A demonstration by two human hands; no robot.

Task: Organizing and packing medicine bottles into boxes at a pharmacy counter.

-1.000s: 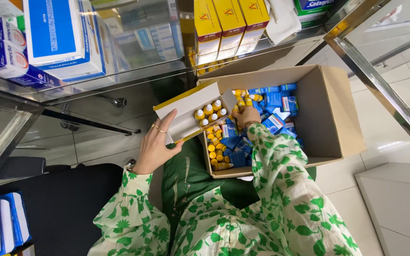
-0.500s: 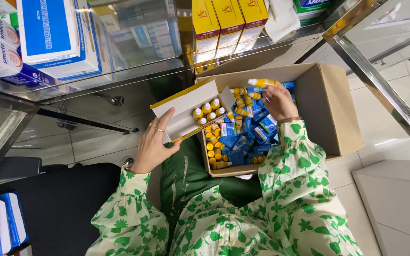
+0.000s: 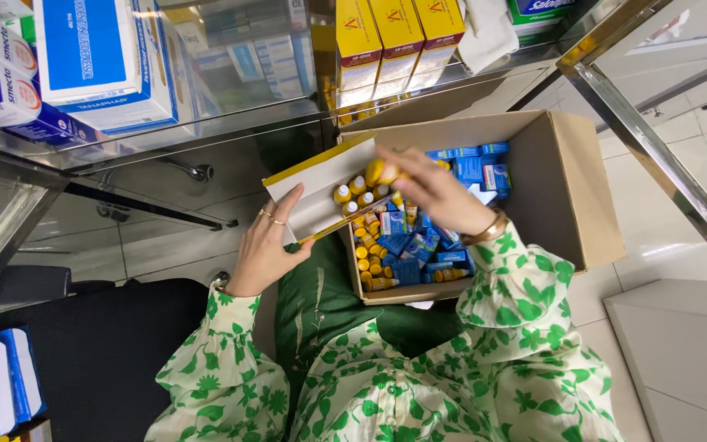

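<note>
So the right hand [image 3: 439, 192] has come up out of the cardboard box [image 3: 570, 192] since a moment ago and is now over the small tray [image 3: 321, 184], fingers pinched on a little yellow-capped bottle [image 3: 376, 172] right at the row of bottles already sitting in it. The left hand [image 3: 267, 245] is at the tray's near edge, thumb and fingers closed on it, holding it open above the box's left wall. The box rests on the lap, packed with loose bottles [image 3: 370, 258] along the left side and blue cartons [image 3: 468, 168] toward the far right corner
</note>
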